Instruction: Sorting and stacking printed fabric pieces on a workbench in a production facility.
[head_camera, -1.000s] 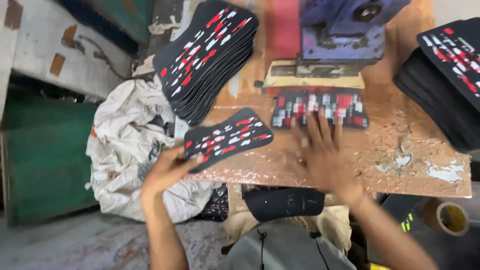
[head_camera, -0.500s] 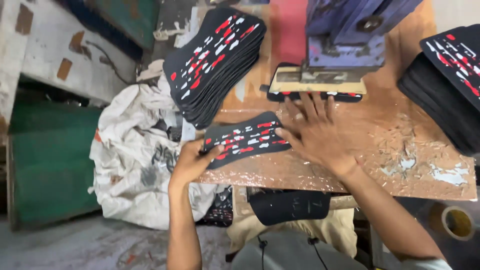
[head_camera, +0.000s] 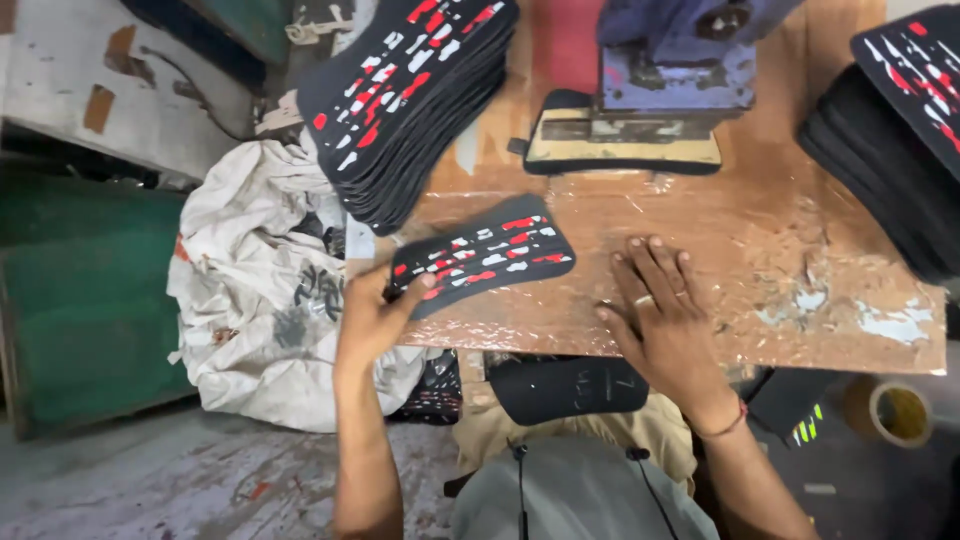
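Right hand (head_camera: 665, 315) withdrew — flat; left hand (head_camera: 372, 318) grips printed piece (head_camera: 482, 253).

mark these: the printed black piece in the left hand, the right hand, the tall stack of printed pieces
printed black piece (head_camera: 485, 253), head view, middle of its patterned face
right hand (head_camera: 665, 320), head view, back of the hand
tall stack (head_camera: 405, 100), head view, top piece's patterned face

The light is even and soft, like daylight, with weak shadows. The worn wooden table (head_camera: 760, 270) shows small glare on its scratched top. Edges bend slightly from the wide lens, and the picture is slightly soft.
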